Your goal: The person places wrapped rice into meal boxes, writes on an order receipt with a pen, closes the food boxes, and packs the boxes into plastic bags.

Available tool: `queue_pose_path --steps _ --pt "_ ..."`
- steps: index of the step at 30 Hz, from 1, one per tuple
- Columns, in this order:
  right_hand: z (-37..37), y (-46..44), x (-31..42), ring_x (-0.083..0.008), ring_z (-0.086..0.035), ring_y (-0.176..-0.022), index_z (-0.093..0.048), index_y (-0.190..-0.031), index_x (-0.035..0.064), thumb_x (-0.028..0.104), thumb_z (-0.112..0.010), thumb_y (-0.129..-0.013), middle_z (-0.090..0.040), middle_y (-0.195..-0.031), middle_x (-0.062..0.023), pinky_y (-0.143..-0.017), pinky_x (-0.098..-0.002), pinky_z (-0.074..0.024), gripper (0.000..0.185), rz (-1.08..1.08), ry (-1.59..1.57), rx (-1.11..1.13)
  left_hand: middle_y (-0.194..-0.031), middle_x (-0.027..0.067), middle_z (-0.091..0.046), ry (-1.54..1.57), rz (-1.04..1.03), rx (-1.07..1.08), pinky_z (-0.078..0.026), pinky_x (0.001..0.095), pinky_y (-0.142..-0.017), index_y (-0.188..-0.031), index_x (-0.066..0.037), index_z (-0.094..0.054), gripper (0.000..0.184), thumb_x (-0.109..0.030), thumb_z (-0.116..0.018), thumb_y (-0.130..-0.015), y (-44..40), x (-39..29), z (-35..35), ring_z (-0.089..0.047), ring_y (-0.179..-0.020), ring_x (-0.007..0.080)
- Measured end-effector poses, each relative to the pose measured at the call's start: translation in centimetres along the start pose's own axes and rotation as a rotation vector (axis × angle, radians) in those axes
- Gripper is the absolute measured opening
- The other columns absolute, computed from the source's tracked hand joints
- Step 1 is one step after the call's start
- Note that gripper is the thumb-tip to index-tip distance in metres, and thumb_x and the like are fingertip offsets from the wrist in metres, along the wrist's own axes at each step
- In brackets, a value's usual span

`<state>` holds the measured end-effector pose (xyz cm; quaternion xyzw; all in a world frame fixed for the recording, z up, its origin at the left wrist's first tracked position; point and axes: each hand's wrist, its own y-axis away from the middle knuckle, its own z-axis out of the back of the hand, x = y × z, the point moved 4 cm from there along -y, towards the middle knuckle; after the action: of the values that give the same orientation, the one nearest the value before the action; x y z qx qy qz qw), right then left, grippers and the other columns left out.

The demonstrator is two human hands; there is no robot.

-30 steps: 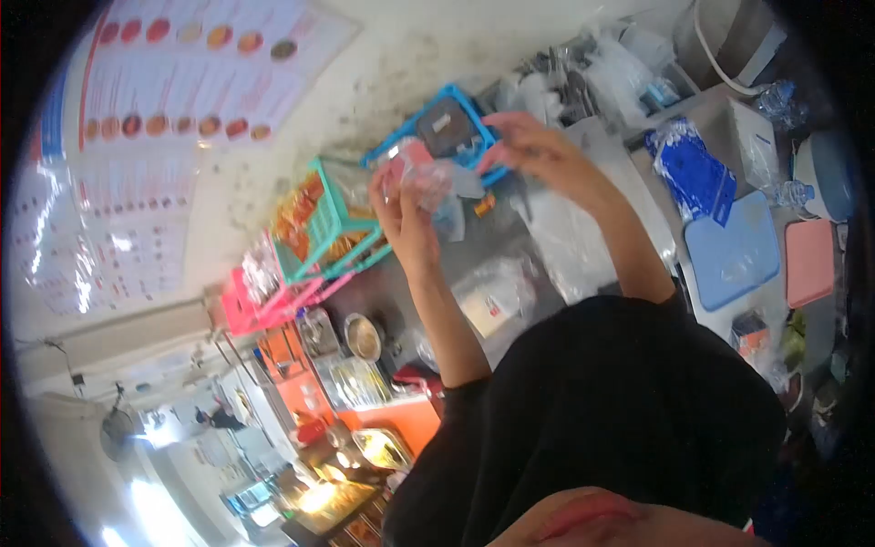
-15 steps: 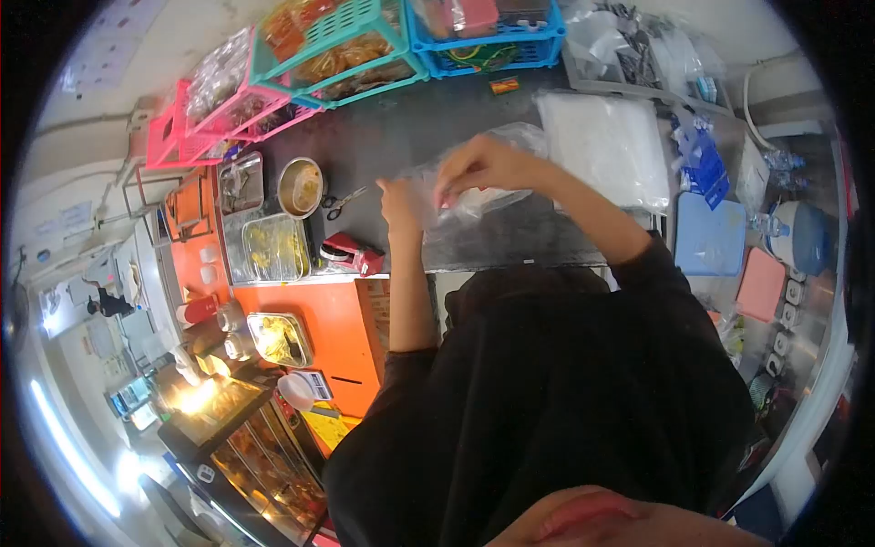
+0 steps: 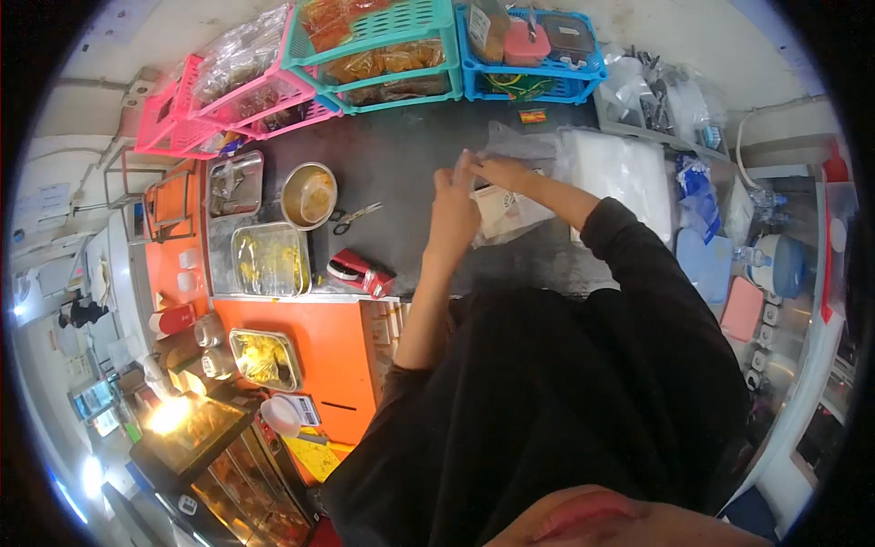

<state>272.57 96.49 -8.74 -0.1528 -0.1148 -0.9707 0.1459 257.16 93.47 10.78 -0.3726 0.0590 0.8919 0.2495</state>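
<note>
My left hand (image 3: 453, 208) is closed, its fingertips pinching a clear plastic bag over the dark counter. Close against it, my right hand (image 3: 507, 173) also has its fingers pressed together on the plastic. Below and right of my fingers, a pale printed packet (image 3: 509, 211) lies in clear plastic wrap. A thick stack of clear bags (image 3: 622, 173) is to the right of the hands. Scissors (image 3: 355, 217) and a red tape dispenser or stapler (image 3: 361, 273) lie to the left.
Along the wall stand pink (image 3: 173, 118), green (image 3: 378, 41) and blue baskets (image 3: 536, 87). A metal bowl (image 3: 309, 195) and metal trays (image 3: 272, 260) are at the left. Beyond the counter's front left is a lit glass display case (image 3: 239, 469). Blue (image 3: 702, 264) and pink boards (image 3: 742, 309) are at the right.
Both hands have come down from the blue basket to the counter, and now meet at the plastic. The view has turned and settled. The pink container is now in the blue basket.
</note>
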Motion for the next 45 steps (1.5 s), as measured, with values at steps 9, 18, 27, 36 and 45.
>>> queue_pose_path --steps 9,18,27,36,45 --pt "16.6 12.6 0.1 -0.0319 -0.064 -0.089 -0.067 -0.097 0.0094 0.044 -0.054 -0.088 -0.066 -0.085 -0.0156 -0.082 -0.0433 -0.0453 0.038 -0.134 0.212 0.635 -0.092 0.0062 -0.065 1.109 0.377 0.525 -0.051 0.03 -0.07 -0.133 -0.01 -0.047 0.051 -0.001 -0.061 -0.084 -2.4 -0.4 3.8 -0.064 -0.087 0.0187" --pt "27.3 21.6 5.8 -0.0283 -0.055 -0.101 -0.065 -0.088 0.0052 0.04 -0.07 -0.077 -0.063 -0.085 -0.0085 -0.097 -0.0439 -0.0368 0.036 0.503 0.319 -0.01 -0.134 0.02 -0.04 0.636 0.186 0.294 -0.045 0.0415 -0.096 -0.145 -0.013 -0.021 0.098 -0.008 -0.082 -0.068 2.8 -3.0 7.9 -0.045 -0.126 0.0362" --pt "5.1 16.6 -4.6 -0.0347 -0.035 -0.132 -0.046 -0.129 0.001 0.041 -0.083 -0.058 -0.04 -0.138 -0.02 -0.107 -0.047 -0.0297 0.09 0.035 -0.389 -0.546 -0.151 0.0248 -0.014 -0.174 -0.196 0.023 -0.014 0.0693 -0.104 -0.147 -0.01 -0.017 0.126 -0.063 -0.078 -0.051 2.5 12.0 -12.5 -0.005 -0.14 0.0455" --pt "-3.6 8.7 -0.9 -0.0194 -0.057 -0.099 -0.055 -0.117 -0.0021 0.017 -0.06 -0.089 -0.062 -0.109 -0.01 -0.088 -0.0341 -0.0438 0.034 -0.686 -1.071 -0.876 -0.133 0.0211 -0.046 0.345 0.091 -0.139 -0.033 0.0446 -0.105 -0.128 0.004 -0.048 0.069 -0.034 -0.072 -0.075 4.2 14.4 -21.6 -0.044 -0.125 0.0353" --pt "-1.2 8.6 5.0 -0.0315 -0.053 -0.103 -0.056 -0.116 0.0026 0.04 -0.073 -0.071 -0.059 -0.107 -0.0136 -0.088 -0.0391 -0.0408 0.061 -0.098 -0.474 -0.765 -0.114 0.013 -0.06 0.234 -0.009 0.323 -0.044 0.0418 -0.087 -0.116 -0.003 -0.058 0.044 -0.025 -0.067 -0.079 2.1 10.0 -22.9 -0.057 -0.101 0.0324"
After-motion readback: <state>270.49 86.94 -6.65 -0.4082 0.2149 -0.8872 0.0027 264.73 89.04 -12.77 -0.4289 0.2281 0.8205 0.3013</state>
